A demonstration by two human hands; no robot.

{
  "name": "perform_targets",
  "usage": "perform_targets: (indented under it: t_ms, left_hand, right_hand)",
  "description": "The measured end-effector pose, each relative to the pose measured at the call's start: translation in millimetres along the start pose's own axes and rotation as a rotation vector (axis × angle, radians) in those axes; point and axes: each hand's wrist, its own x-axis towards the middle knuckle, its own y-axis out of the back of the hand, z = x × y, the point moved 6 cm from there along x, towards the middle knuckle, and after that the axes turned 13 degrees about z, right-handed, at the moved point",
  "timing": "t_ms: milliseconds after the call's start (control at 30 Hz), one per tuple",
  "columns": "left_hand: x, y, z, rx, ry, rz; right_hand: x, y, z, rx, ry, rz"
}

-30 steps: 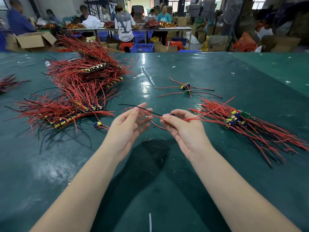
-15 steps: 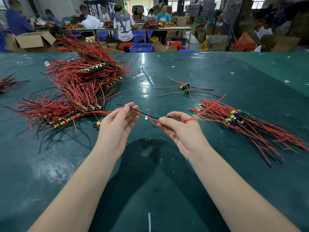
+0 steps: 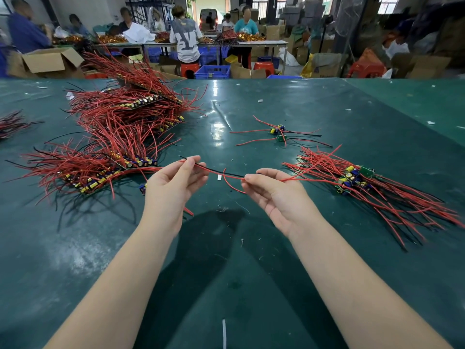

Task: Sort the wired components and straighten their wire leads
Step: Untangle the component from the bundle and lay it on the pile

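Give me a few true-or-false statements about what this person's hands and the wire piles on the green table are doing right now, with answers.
1. Both hands hold the same wired component above the table. True: the left hand pinches its black lead and the right hand pinches near its body.
2. The bigger heap of red-wired components lies to the person's right. False: the large stacked heap is on the left; the smaller pile is on the right.
3. Two separate components lie on the table beyond the hands. True.
4. The table is covered in white cloth. False: its surface is dark green.
5. The right hand rests flat on the table. False: it is raised, pinching the component.
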Motion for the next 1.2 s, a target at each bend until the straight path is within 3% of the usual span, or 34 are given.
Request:
perform_targets:
  t_ms: [333, 600, 1000, 1200]
  left_hand:
    - [-5.8, -7.1, 7.3, -0.043, 0.030, -0.086]
    - [-1.8, -1.5, 6.5, -0.163, 0.113, -0.051]
    - [-4.2, -4.3, 8.1, -0.102, 0.118, -0.110]
    - [-4.5, -2.9, 2.6, -0.152, 0.249, -0.074]
  right_hand:
    - [10.7, 8.9, -12.3, 0.020, -0.062, -0.016]
    - [14.2, 9.9, -17.2, 0.011, -0.023, -0.036]
    - [18.9, 15.7, -21.0, 0.001, -0.005, -0.020]
    - [17.7, 13.6, -21.8, -0.012, 0.020, -0.049]
